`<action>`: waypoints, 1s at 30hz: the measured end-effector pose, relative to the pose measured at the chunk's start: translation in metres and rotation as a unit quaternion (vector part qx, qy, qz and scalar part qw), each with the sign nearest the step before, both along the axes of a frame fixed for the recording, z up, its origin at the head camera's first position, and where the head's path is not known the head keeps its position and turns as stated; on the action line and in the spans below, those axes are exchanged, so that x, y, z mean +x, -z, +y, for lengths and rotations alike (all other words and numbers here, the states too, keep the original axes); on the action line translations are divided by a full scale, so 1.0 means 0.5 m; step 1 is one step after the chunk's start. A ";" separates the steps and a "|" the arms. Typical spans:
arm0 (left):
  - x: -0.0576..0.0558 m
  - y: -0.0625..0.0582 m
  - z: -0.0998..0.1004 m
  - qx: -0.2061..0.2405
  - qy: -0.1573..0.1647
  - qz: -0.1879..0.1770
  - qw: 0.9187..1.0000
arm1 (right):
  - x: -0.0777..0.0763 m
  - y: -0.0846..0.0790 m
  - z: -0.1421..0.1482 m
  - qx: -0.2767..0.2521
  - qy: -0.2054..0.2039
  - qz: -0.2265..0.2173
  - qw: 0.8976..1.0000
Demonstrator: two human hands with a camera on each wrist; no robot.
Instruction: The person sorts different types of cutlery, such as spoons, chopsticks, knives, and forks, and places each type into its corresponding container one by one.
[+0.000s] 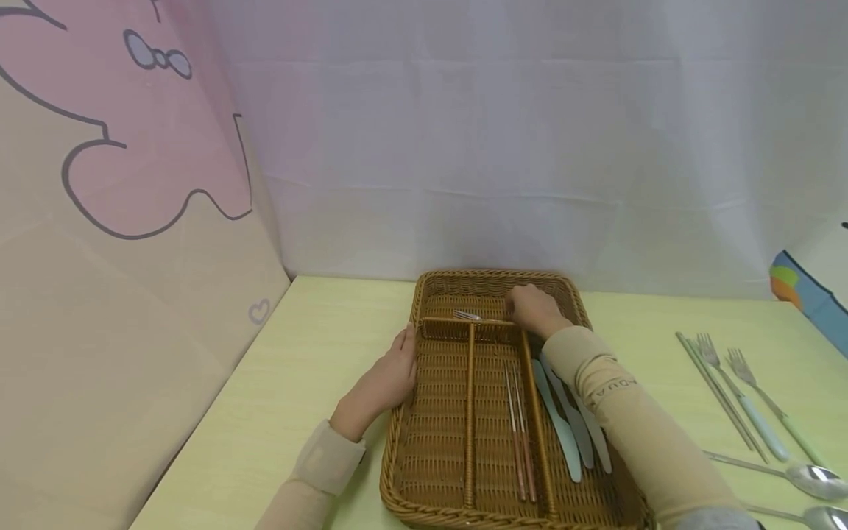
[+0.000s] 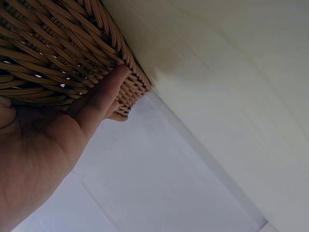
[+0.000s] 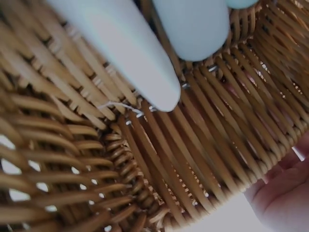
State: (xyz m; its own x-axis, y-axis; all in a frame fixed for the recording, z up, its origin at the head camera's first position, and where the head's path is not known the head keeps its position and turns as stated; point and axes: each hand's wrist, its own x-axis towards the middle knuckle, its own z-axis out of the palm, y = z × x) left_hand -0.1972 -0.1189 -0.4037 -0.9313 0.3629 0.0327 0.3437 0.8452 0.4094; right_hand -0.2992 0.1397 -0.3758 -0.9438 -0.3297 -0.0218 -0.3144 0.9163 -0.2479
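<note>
A brown wicker cutlery basket (image 1: 469, 412) with divided compartments stands on the table. My left hand (image 1: 387, 375) touches its left side; in the left wrist view, an extended finger (image 2: 104, 94) lies along the woven wall. My right hand (image 1: 535, 309) reaches down into the back compartment with curled fingers. It holds a fork (image 1: 467, 316) whose tines point left; the handle is hidden by the hand and divider. Three knives (image 1: 559, 419) lie in the right compartment below my right forearm, their rounded ends (image 3: 161, 94) close in the right wrist view. Chopsticks (image 1: 520, 434) lie in the middle compartment.
On the table at right lie green chopsticks (image 1: 718, 390), a blue-handled fork (image 1: 742, 397), a green-handled fork (image 1: 771, 405) and two spoons (image 1: 818, 481), partly cut off by the frame. A pale curtain (image 1: 497, 147) hangs behind the table, and a printed cloth (image 1: 132, 294) stands at left.
</note>
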 end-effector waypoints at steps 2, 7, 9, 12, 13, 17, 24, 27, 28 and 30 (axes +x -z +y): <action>0.001 -0.001 0.001 0.001 -0.001 -0.003 1.000 | 0.001 -0.002 -0.002 0.019 0.005 0.007 1.000; 0.002 -0.004 0.002 -0.001 0.000 -0.006 1.000 | 0.003 -0.009 -0.002 0.065 0.007 0.036 0.997; 0.001 -0.005 0.003 -0.002 -0.002 -0.007 1.000 | 0.006 -0.014 0.001 0.071 0.010 0.039 0.997; 0.000 -0.003 0.002 0.000 -0.003 -0.008 1.000 | 0.011 -0.020 0.008 0.072 0.015 0.034 0.997; 0.000 -0.002 0.002 -0.001 -0.004 -0.008 1.000 | 0.012 -0.022 0.010 0.073 0.015 0.033 0.997; 0.000 0.000 0.000 0.000 -0.004 -0.008 1.000 | 0.016 -0.027 0.011 0.073 0.011 0.040 0.996; 0.001 -0.001 -0.002 0.002 -0.005 -0.008 1.000 | 0.025 -0.052 0.009 0.074 -0.003 0.081 0.994; 0.001 -0.002 -0.002 0.005 -0.006 -0.011 1.000 | 0.028 -0.064 0.019 0.078 -0.003 0.094 0.993; 0.001 -0.002 -0.002 0.004 -0.006 -0.012 1.000 | 0.028 -0.067 0.025 0.075 -0.002 0.095 0.993; 0.000 -0.002 -0.002 0.004 -0.007 -0.012 1.000 | 0.029 -0.070 0.037 0.070 -0.002 0.097 0.993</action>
